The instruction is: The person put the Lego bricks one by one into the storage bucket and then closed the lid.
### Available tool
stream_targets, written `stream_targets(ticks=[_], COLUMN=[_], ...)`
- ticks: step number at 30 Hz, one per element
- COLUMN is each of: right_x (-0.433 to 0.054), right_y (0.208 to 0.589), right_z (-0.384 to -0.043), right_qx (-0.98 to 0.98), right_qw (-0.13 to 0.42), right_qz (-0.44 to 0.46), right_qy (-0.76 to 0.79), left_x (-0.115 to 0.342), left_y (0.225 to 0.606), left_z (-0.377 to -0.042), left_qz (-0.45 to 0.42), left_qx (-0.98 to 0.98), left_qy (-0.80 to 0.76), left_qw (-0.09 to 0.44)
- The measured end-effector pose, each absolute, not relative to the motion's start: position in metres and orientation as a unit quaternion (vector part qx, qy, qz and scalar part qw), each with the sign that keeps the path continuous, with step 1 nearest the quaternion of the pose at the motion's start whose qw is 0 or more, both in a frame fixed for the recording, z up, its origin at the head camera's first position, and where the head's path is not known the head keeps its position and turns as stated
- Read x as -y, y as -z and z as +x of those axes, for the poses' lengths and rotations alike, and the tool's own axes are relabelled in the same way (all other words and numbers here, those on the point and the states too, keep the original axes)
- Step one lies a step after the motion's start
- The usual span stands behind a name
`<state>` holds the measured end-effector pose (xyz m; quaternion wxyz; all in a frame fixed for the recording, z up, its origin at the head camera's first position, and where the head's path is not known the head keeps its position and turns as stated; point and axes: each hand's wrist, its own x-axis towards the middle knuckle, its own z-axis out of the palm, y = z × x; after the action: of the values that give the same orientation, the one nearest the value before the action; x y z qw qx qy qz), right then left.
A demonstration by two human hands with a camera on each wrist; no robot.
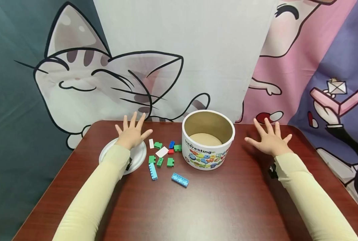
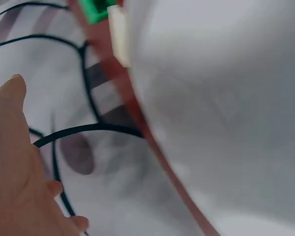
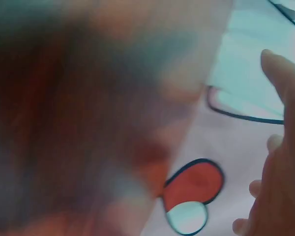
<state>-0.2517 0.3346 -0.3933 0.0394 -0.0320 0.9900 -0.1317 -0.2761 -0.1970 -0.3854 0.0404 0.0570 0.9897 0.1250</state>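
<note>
My left hand point(image 1: 131, 134) is spread with straight fingers over the far part of a white plate point(image 1: 140, 156), holding nothing. In the left wrist view the pale plate point(image 2: 226, 123) fills the right side, beside the left hand point(image 2: 24, 177). On the far right of the table, my right hand point(image 1: 269, 142) has its fingers fanned out, with nothing in it. A white round tub point(image 1: 204, 157) with "Interesting" printed on it stands between the hands, its top uncovered. The right wrist view shows the right hand point(image 3: 280, 162) at its edge, against the cloth backdrop.
Between plate and tub lie several green bricks point(image 1: 170, 162), a blue brick point(image 1: 171, 144), a red brick point(image 1: 170, 152) and white flat pieces point(image 1: 162, 152). Two light-blue long bricks, one point(image 1: 180, 179) nearer me, lie in front. A printed cloth point(image 1: 179, 30) hangs behind the brown table point(image 1: 227, 207).
</note>
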Motion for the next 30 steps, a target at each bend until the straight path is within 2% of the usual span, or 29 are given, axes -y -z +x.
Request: stream_targets(ticks=[5, 11, 14, 16, 18, 24, 30], right_x=[-0.319, -0.29, -0.277, -0.269, -0.264, -0.253, -0.25], right_y=[0.385, 0.378, 0.377, 0.378, 0.378, 0.384, 0.387], right_z=[-0.249, -0.236, -0.23, -0.228, -0.226, -0.223, -0.224], right_qx=[-0.984, -0.951, -0.922, -0.907, -0.902, -0.91, -0.909], right_qw=[-0.025, -0.163, -0.23, -0.253, -0.254, -0.213, -0.197], right_qz=[-0.047, -0.104, -0.147, -0.175, -0.199, -0.235, -0.259], right_qy=[0.169, 0.24, 0.276, 0.287, 0.286, 0.266, 0.26], left_x=[0.195, 0.195, 0.194, 0.193, 0.191, 0.183, 0.18], left_y=[0.372, 0.368, 0.372, 0.377, 0.383, 0.401, 0.413], left_z=[-0.273, -0.263, -0.257, -0.254, -0.251, -0.25, -0.256], left_qz=[0.097, 0.125, 0.131, 0.133, 0.132, 0.135, 0.132], left_qx=[-0.978, -0.958, -0.949, -0.947, -0.948, -0.951, -0.958], left_qy=[-0.181, -0.246, -0.273, -0.282, -0.285, -0.277, -0.25], left_qw=[-0.023, -0.076, -0.087, -0.079, -0.059, 0.009, 0.041])
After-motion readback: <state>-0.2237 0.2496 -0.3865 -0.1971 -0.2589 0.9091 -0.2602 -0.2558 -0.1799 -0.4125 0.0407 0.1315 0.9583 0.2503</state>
